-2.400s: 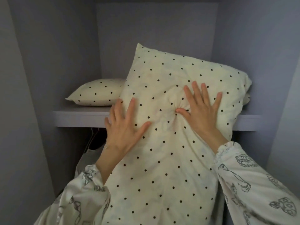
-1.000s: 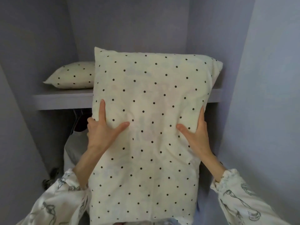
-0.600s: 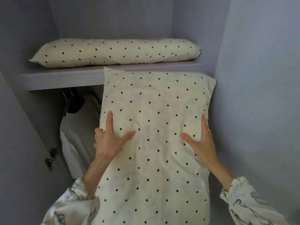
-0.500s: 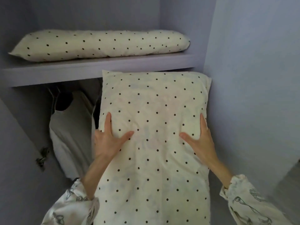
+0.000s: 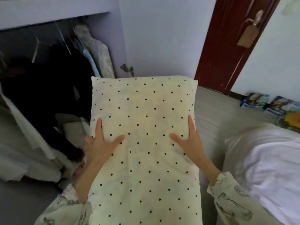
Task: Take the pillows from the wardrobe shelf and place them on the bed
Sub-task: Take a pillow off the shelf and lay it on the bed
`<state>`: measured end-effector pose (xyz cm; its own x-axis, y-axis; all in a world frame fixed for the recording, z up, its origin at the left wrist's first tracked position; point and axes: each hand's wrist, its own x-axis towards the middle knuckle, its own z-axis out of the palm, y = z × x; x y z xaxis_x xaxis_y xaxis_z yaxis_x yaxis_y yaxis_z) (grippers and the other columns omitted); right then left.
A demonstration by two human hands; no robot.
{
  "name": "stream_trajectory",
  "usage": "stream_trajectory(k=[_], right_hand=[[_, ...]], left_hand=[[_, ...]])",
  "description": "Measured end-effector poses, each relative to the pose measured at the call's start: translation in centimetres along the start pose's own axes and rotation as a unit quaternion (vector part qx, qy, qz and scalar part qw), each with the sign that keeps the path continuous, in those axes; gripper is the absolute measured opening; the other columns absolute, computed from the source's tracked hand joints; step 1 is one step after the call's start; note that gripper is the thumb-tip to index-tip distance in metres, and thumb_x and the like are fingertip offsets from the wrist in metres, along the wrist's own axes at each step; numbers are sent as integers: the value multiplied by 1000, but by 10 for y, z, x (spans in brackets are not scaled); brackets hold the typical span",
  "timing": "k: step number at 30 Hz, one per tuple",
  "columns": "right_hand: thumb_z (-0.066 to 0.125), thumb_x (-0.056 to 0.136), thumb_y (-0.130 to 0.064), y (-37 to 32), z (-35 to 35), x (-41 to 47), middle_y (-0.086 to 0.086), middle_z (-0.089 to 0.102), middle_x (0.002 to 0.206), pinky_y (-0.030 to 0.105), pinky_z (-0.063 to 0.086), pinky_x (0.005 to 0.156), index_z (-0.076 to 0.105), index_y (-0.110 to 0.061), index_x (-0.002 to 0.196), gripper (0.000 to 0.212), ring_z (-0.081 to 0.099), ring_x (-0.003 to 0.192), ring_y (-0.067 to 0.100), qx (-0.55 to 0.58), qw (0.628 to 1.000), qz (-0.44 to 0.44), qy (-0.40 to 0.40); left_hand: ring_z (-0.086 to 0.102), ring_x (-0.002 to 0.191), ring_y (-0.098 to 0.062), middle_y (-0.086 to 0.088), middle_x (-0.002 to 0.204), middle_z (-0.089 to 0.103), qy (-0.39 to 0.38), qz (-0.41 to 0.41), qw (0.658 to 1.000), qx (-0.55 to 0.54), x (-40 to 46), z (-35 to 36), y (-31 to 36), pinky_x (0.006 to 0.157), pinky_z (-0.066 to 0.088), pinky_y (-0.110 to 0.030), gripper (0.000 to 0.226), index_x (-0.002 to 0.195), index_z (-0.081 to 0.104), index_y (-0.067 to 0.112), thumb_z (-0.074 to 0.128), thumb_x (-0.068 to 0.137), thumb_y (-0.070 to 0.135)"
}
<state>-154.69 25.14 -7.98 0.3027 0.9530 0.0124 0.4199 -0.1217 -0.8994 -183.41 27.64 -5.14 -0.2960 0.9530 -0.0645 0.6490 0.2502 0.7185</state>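
Note:
A cream pillow [image 5: 144, 135] with small black dots stands upright in front of me, held away from the wardrobe. My left hand [image 5: 99, 143] grips its left edge, thumb spread across the front. My right hand [image 5: 189, 140] grips its right edge the same way. The bed [image 5: 266, 163] with white bedding lies at the lower right, beside the pillow. The underside of the wardrobe shelf [image 5: 53, 10] shows at the top left; the second pillow on it is out of view.
Clothes on hangers [image 5: 90, 51] hang in the open wardrobe at left, dark garments below. A dark red door [image 5: 230, 46] with a brass handle stands at the upper right. Several books or boxes [image 5: 269, 103] lie on the grey floor by the wall.
I have turned right and down, away from the wardrobe, carrying the pillow with both hands. The shelf with the second pillow left the view; the door, floor and bed came in.

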Motion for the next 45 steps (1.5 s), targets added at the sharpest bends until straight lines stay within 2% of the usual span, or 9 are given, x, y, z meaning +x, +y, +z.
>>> stream_trajectory(k=[3,11,15,17,22,30,37,42,45], right_hand=[[56,47,-83,34,-39,-35,0,32,143,36,41,90,0,-55,136,109,44,116,20,-20,997,51,48],[66,57,-71,112,-161,-107,0,34,147,42,39,101,7,-49,139,104,40,129,22,-56,973,121,188],[62,53,-77,143,-232,-127,0,37,144,45,38,99,6,-52,137,104,44,124,26,-73,948,173,255],[62,53,-76,153,-266,-130,-2,38,143,43,37,98,10,-48,138,104,43,124,24,-74,938,177,290],[64,52,-76,163,-337,-116,-6,40,140,39,39,98,17,-44,136,102,45,123,18,-67,918,158,356],[65,54,-72,179,-400,-36,-2,41,139,39,40,99,16,-42,138,101,44,124,18,-75,910,136,384],[64,58,-71,208,-448,91,-2,41,143,38,38,103,17,-41,141,99,41,128,17,-81,905,139,394],[61,61,-72,218,-486,198,-5,39,144,38,36,99,15,-40,142,98,36,130,17,-99,896,151,406],[61,62,-72,223,-512,254,-5,39,144,40,37,102,15,-40,142,98,35,131,17,-103,890,148,419]], left_hand=[[29,129,-39,-16,144,23,-65,21,997,21,-25,38,10,104,30,-54,107,135,-4,57,63,54,78],[22,134,-41,-23,147,21,-192,114,973,56,-95,151,78,105,25,-55,105,140,-4,49,60,61,73],[33,128,-38,-17,144,27,-273,152,950,29,-127,207,135,104,31,-54,102,140,-2,49,64,65,68],[38,122,-39,-18,138,27,-288,170,942,27,-139,231,167,103,34,-54,101,138,-1,53,65,64,69],[31,130,-31,-13,145,24,-314,226,922,-22,-153,277,244,106,31,-49,101,137,2,57,68,62,67],[28,134,-24,0,150,25,-323,262,905,-93,-115,357,327,107,29,-47,99,139,6,52,72,65,59],[36,125,-31,-11,140,28,-319,263,907,-83,-32,455,417,100,33,-46,102,135,7,57,71,56,66],[28,132,-30,-7,148,24,-345,276,893,-86,39,522,498,105,30,-51,107,134,6,59,67,48,74],[25,134,-27,-6,149,24,-352,293,884,-95,74,559,547,104,29,-48,107,136,6,56,67,49,73]])
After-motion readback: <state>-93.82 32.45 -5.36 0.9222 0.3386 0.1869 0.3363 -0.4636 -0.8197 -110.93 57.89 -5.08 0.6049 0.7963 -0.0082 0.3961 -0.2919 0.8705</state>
